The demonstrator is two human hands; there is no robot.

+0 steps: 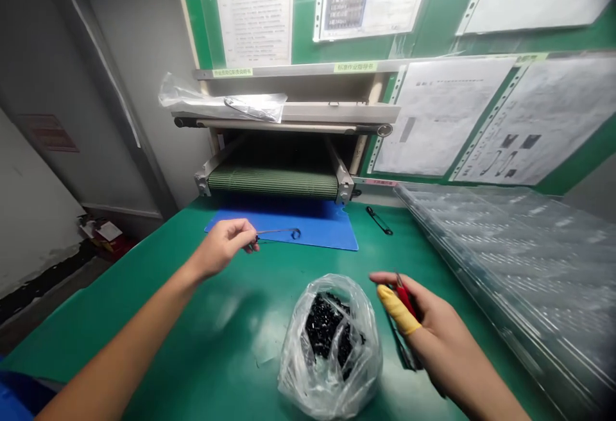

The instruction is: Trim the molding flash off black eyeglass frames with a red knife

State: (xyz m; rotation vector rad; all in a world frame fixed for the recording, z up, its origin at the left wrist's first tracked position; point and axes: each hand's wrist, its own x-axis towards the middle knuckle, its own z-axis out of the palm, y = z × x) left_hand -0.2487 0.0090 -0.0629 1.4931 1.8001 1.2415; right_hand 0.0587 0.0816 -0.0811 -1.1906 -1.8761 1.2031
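My left hand (pixel 231 243) pinches one end of a thin wire piece (pixel 276 231), whose coiled end points right above the blue sheet (pixel 317 231). My right hand (pixel 423 321), its thumb wrapped in yellow, is closed around a small red-handled tool (pixel 405 296). Fingers hide most of that tool, so its kind is unclear; dark parts show below the palm. Between my hands stands an open clear plastic bag (pixel 332 369) with many small black pieces (pixel 327 325) in it. A black pin-shaped wire piece (pixel 379 221) lies apart on the green table.
A conveyor (pixel 274 180) with a ribbed green belt ends over the blue sheet. Clear plastic trays (pixel 481 267) are stacked along the right side. A flat plastic bag (pixel 250 106) lies on the ledge above the belt. Printed sheets (pixel 433 119) cover the green board behind.
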